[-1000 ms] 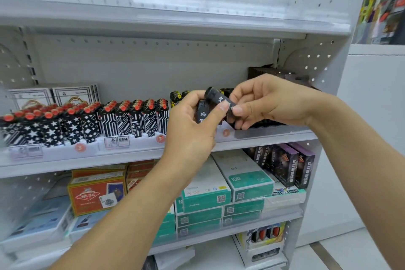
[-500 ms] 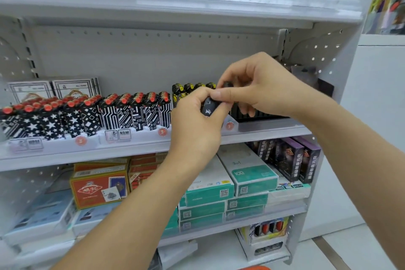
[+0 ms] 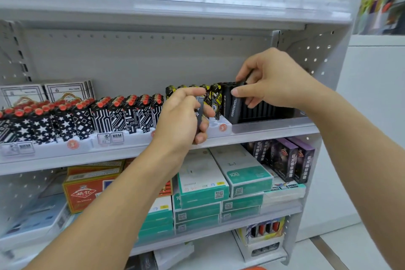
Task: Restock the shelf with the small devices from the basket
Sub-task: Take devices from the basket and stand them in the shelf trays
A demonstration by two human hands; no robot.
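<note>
My left hand point(image 3: 182, 116) is closed around small black devices point(image 3: 199, 114), held upright in front of the middle shelf point(image 3: 274, 132). My right hand point(image 3: 271, 81) pinches one black device point(image 3: 246, 76) by its top, above the black display tray point(image 3: 263, 109) at the right end of that shelf. Several black devices stand in rows in that tray; the front one point(image 3: 234, 107) shows a printed number. The basket is out of sight.
Rows of black-and-white lighters with red caps point(image 3: 83, 114) and yellow-black lighters point(image 3: 210, 96) fill the shelf's left and middle. Teal boxes point(image 3: 247, 177), orange card boxes point(image 3: 87, 190) and purple boxes point(image 3: 291, 160) sit on the shelf below. The shelf above point(image 3: 175, 11) overhangs closely.
My right hand has taken one device from my left hand and carried it right, over the black tray. My left hand has dropped slightly and still holds the others.
</note>
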